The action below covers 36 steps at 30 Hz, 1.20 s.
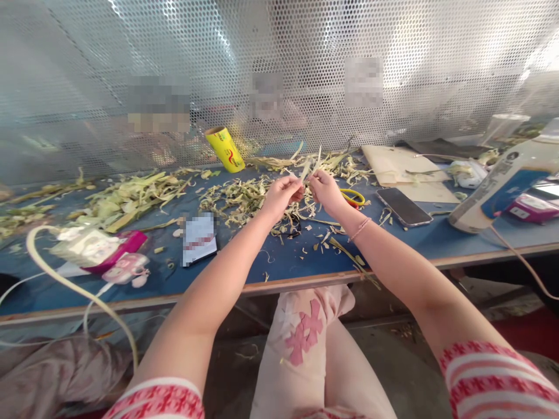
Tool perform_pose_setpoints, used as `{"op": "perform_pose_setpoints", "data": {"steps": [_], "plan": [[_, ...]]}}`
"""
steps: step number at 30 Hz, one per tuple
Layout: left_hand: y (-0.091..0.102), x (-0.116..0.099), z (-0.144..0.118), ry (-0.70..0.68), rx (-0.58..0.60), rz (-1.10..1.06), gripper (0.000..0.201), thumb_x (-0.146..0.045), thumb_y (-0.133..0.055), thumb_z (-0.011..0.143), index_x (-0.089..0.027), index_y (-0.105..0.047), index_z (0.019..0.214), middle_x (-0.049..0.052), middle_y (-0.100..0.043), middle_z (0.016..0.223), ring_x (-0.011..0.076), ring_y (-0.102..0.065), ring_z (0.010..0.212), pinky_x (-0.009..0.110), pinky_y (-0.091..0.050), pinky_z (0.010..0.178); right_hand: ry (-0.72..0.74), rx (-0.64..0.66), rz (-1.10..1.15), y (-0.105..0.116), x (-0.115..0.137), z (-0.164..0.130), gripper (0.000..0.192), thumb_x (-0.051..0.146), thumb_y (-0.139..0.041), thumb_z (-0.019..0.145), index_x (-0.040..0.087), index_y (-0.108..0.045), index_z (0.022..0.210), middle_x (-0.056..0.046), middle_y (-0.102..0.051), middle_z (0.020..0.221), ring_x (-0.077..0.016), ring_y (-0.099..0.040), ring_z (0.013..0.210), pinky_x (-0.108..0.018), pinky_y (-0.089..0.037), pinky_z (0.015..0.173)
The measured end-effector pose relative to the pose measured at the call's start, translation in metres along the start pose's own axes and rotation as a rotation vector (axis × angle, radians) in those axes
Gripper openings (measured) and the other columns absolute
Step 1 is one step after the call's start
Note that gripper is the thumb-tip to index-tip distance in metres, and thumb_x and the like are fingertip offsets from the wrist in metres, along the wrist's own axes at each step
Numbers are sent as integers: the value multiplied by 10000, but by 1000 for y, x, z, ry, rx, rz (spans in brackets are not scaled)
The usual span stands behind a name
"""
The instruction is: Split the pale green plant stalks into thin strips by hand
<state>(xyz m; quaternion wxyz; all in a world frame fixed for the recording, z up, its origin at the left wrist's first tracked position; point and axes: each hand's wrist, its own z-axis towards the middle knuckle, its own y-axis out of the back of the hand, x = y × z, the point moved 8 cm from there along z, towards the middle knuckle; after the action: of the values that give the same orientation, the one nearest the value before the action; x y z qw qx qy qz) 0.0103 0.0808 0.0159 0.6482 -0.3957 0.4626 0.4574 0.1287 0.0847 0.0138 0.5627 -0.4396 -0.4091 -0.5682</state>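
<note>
Above the blue table (279,265), left hand (283,195) and right hand (324,191) pinch one pale leaf strip (306,169) (fingertips close); best kept taut while splitting

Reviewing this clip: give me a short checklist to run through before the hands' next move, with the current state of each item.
1. Left hand pinches the leaf strip: ok.
2. Right hand pinches the same strip: ok.
3. Strip held above the table, apart from the scraps: ok.
4. Scissors within reach, just beyond the right hand: ok.
5. Phone lies clear of the hands: ok.
6. Whether the strip is whole or already split: cannot tell.
</note>
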Motion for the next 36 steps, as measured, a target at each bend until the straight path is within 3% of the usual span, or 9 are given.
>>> {"op": "perform_pose_setpoints", "data": {"steps": [4, 9, 13, 17, 21, 24, 29, 33, 36], "plan": [[0, 2, -2, 52, -27, 23, 282, -381, -736, 691, -165, -556, 678, -39, -601, 584, 59, -535, 473, 213, -477, 539, 10, 51, 1, -7, 3, -3, 178, 185, -494, 861, 215, -416, 704, 101, -363, 448, -40, -271, 365, -184, -215, 381], [9, 0, 2, -45, -114, 105, 232, -315, -640, 752, -174, -507, 625, -37, -574, 532, 81, -547, 472, 224, -459, 527, 10, 163, 13, -18, 7, -9, 129, 179, -510, 851, 209, -457, 737, 90, -420, 486, -42, -314, 376, -198, -224, 405], [20, -5, 2, -130, -220, 196, 227, -298, -612, 755, -182, -489, 603, -34, -555, 511, 90, -543, 481, 228, -435, 517, 75, 177, -123, -18, 16, -12, 85, 116, -486, 828, 183, -538, 823, 55, -532, 564, -67, -399, 423, -231, -308, 463], [26, -15, -3, -179, -299, 255, 242, -290, -595, 767, -189, -467, 588, -35, -538, 502, 82, -513, 471, 230, -415, 524, 226, 69, -373, -8, 29, -14, 83, 116, -547, 784, 164, -582, 842, 26, -586, 616, -96, -470, 519, -262, -382, 574], [31, -24, -7, -204, -358, 344, 255, -249, -592, 774, -196, -443, 575, -43, -495, 478, 82, -488, 476, 237, -392, 542, 472, 20, -523, -7, 45, -22, 25, 174, -581, 798, 174, -587, 774, 4, -592, 681, -115, -495, 621, -272, -404, 637], [29, -30, -8, -259, -346, 401, 247, -238, -627, 763, -204, -446, 600, -50, -479, 489, 86, -465, 485, 243, -377, 544, 654, 14, -590, -9, 56, -29, 42, 177, -572, 830, 187, -604, 804, -20, -601, 785, -137, -525, 732, -292, -431, 707], [14, -35, -7, -397, -195, 440, 114, -253, -608, 801, -207, -549, 714, -40, -508, 565, 92, -473, 527, 244, -375, 546, 834, -92, -682, -2, 70, -35, 85, 214, -557, 878, 207, -636, 846, -48, -573, 893, -177, -546, 888, -370, -445, 839], [6, -38, -9, -480, -128, 490, 73, -224, -581, 808, -190, -646, 814, -4, -577, 664, 99, -488, 578, 252, -389, 572, 881, -181, -709, 3, 75, -38, 82, 233, -578, 875, 228, -659, 859, -55, -557, 938, -198, -536, 942, -431, -426, 909], [2, -40, -11, -494, -110, 485, 81, -205, -595, 779, -177, -669, 764, 13, -594, 700, 104, -507, 617, 255, -398, 593, 832, -209, -697, 7, 73, -35, 84, 237, -572, 874, 229, -655, 861, -63, -535, 971, -209, -527, 973, -459, -423, 936]]}}
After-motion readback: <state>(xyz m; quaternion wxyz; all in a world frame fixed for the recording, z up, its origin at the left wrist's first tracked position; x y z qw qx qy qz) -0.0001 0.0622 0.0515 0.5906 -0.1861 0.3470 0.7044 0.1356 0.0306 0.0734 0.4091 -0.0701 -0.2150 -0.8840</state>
